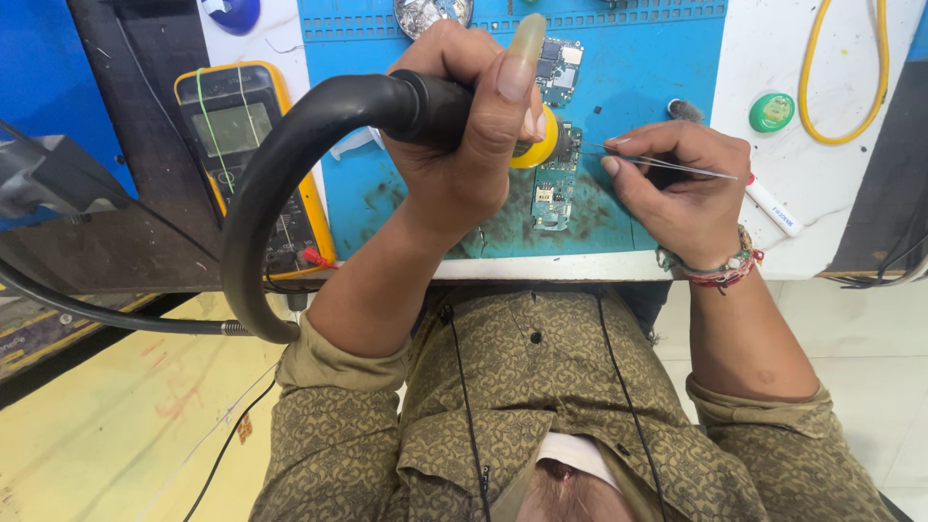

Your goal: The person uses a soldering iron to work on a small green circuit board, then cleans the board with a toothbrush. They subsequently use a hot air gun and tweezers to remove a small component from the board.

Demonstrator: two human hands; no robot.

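— What have you got in each hand?

— My left hand (464, 126) is closed tight around the black handle of a hot-air tool (425, 104), thumb laid along the top; its yellow collar (541, 145) points down at the circuit board (556, 179). My right hand (677, 179) pinches a pair of thin metal tweezers (667, 164), and their tips reach toward the board, just beside the yellow collar.

— Where does the board lie?

— On the blue mat (657, 68), near its front edge, long side running away from me. A second, smaller board (559, 68) lies further back on the same mat, partly behind my thumb.

— How much room is there around you?

— Not much on the left. The tool's thick black hose (261, 193) loops out over the front edge of the surface (773, 256) and curls past my left forearm. Under that loop sits a yellow-cased multimeter (246, 145), right beside the mat. To the right of the mat the white surface is more open: a white marker (773, 208) lies just past my right knuckles, and a coiled yellow cable (846, 68) lies near the far right corner.

— Any containers?

— A small round green tin (771, 111) on the white part, well apart from the board (I cannot tell what is in it). At the back edge of the mat there is a round holder with a tangle of bright metal wool in it (432, 14). A blue dish (234, 14) shows at the top left, mostly cut off.
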